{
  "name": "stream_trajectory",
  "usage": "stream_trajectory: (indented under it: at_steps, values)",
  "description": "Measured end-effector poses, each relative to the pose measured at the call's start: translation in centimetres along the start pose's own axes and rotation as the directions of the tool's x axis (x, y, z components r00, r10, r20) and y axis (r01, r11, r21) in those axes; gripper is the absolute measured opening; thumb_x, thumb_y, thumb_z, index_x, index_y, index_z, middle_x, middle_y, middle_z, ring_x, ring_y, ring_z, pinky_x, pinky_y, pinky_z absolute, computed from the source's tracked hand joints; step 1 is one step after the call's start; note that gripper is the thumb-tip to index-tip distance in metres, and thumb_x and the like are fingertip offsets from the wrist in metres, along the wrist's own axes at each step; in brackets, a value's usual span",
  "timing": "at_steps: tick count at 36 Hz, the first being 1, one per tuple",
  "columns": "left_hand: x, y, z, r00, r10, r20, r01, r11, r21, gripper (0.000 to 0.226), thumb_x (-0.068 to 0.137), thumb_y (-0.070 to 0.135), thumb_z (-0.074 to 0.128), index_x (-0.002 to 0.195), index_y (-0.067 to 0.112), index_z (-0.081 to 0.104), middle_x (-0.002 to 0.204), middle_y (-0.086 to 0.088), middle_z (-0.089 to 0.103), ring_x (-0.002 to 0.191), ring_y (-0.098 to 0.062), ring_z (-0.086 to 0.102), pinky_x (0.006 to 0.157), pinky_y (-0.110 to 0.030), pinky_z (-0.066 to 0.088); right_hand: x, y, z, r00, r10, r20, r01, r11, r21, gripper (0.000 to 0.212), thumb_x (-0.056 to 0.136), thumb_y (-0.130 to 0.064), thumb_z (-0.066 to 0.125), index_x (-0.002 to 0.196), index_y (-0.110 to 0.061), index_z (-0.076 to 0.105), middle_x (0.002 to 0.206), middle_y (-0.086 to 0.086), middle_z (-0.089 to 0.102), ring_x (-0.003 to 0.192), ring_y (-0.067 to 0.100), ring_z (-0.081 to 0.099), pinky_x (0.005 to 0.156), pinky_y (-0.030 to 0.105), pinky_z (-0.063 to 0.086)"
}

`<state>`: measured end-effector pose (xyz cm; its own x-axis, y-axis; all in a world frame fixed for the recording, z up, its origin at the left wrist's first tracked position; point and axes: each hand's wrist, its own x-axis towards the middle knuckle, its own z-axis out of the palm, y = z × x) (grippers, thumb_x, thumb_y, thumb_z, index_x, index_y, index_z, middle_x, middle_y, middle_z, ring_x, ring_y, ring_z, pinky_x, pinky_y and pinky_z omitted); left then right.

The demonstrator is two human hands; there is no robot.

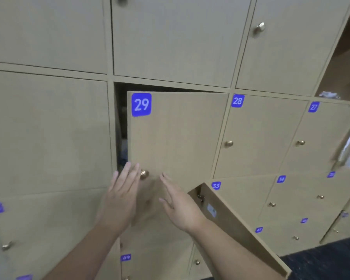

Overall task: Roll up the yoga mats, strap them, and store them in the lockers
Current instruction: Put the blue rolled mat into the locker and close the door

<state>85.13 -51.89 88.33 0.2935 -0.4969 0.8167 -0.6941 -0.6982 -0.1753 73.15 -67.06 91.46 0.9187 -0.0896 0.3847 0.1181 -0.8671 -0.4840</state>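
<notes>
Beige wood-grain laminate fills the head view, a wall of numbered lockers. At the centre of the frame the door of locker 29 (178, 138) is seen ajar, hinged along its right side, its free left edge standing off the frame so that a dark gap (121, 126) is left at centre left. Something bluish is glimpsed low in that gap; whether it is a rolled mat cannot be told, and no mat or strap is seen elsewhere.

The left hand (121, 197) is held flat with fingers straight, grasping nothing, its fingertips just beside the brass knob (144, 174) near the door's lower left corner. The right hand (178, 207) is likewise released and empty, lower and to the right, fingers pointed up at the door face. The left hand is judged the nearer to knob and free edge, so closing would be pushed from there.

Another door (240, 225), below and right, stands swung outward close by the right forearm, and room on that side is narrowed.
</notes>
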Motion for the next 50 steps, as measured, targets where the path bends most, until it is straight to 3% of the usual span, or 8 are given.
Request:
stream_trajectory:
  at_steps: [5,9,13,16,29,38,42,50]
  values:
    - [1.6,-5.2,2.3,0.976,-0.100,0.194,0.113,0.992,-0.056,0.074,0.065,0.008,0.043,0.140,0.013,0.041,0.137,-0.011,0.055,0.139,-0.028,0.026,0.107,-0.044,0.019,5.7,-0.7,3.2,0.995,0.092,0.034,-0.092,0.996,-0.024,0.071,0.100,-0.022,0.050,0.156,-0.016,0.006,0.163,-0.006,0.000,0.149,0.007,0.001,0.114,0.012,0.002]
    - [3.1,-7.0,3.8,0.979,0.041,0.199,-0.022,0.995,-0.097,0.083,0.063,0.015,0.058,0.143,0.014,0.035,0.147,-0.005,0.046,0.139,-0.025,0.028,0.108,-0.048,0.022,9.5,-1.1,4.7,0.989,0.142,0.044,-0.139,0.989,-0.056,0.072,0.100,-0.021,0.049,0.156,-0.013,0.005,0.163,-0.003,-0.003,0.149,0.005,-0.003,0.114,0.013,0.001]
    - [4.2,-7.7,5.0,0.971,-0.013,0.241,0.050,0.988,-0.147,0.105,0.046,0.015,0.082,0.140,0.011,0.037,0.146,-0.005,0.047,0.140,-0.026,0.028,0.110,-0.050,0.018,12.2,-0.8,6.3,0.975,0.205,0.080,-0.200,0.977,-0.067,0.074,0.099,-0.020,0.050,0.156,-0.010,0.003,0.164,0.002,0.002,0.150,0.013,0.000,0.115,0.017,0.002]
    - [5.1,-8.5,6.6,0.963,-0.036,0.267,0.084,0.982,-0.169,0.102,0.048,0.015,0.080,0.140,0.009,0.036,0.149,-0.006,0.042,0.144,-0.025,0.018,0.115,-0.045,0.006,13.4,-0.5,7.4,0.961,0.268,0.069,-0.264,0.963,-0.063,0.075,0.098,-0.018,0.050,0.156,-0.010,0.003,0.164,0.002,0.003,0.150,0.014,-0.001,0.116,0.019,0.002]
    - [6.9,-10.8,10.4,0.944,-0.038,0.329,0.144,0.942,-0.302,0.088,0.061,0.024,0.082,0.138,0.008,0.041,0.154,-0.007,0.034,0.144,-0.023,0.014,0.113,-0.044,0.005,13.1,1.1,8.8,0.896,0.442,0.036,-0.441,0.897,-0.031,0.068,0.099,-0.017,0.050,0.156,-0.014,0.013,0.162,0.001,0.015,0.148,0.011,0.015,0.111,0.010,0.007]
    - [7.4,-11.4,11.4,0.934,-0.037,0.356,0.151,0.942,-0.299,0.084,0.064,0.022,0.081,0.137,0.007,0.044,0.155,-0.008,0.032,0.145,-0.024,0.023,0.114,-0.054,0.018,10.6,1.5,8.2,0.844,0.535,-0.037,-0.536,0.844,0.007,0.063,0.099,-0.015,0.047,0.155,-0.016,0.017,0.162,-0.004,0.015,0.147,0.006,0.013,0.104,0.003,0.006]
    - [7.2,-10.4,11.0,0.905,-0.095,0.415,0.236,0.923,-0.303,0.098,0.074,0.023,0.074,0.153,0.008,0.018,0.161,-0.007,0.013,0.149,-0.021,0.006,0.117,-0.050,0.002,8.3,1.6,8.0,0.815,0.577,-0.060,-0.577,0.817,0.016,0.063,0.100,-0.015,0.046,0.155,-0.017,0.017,0.162,-0.005,0.015,0.147,0.005,0.014,0.103,0.005,0.008]
    - [3.6,-3.9,9.1,0.830,-0.118,0.545,0.406,0.797,-0.447,0.082,0.092,0.027,0.057,0.155,0.013,0.007,0.161,-0.015,-0.007,0.148,-0.028,-0.010,0.118,-0.048,-0.003,1.1,1.6,6.3,0.699,0.687,-0.199,-0.697,0.716,0.021,0.054,0.100,-0.031,0.050,0.150,-0.021,0.032,0.151,-0.004,0.040,0.139,0.014,0.037,0.113,0.029,0.029]
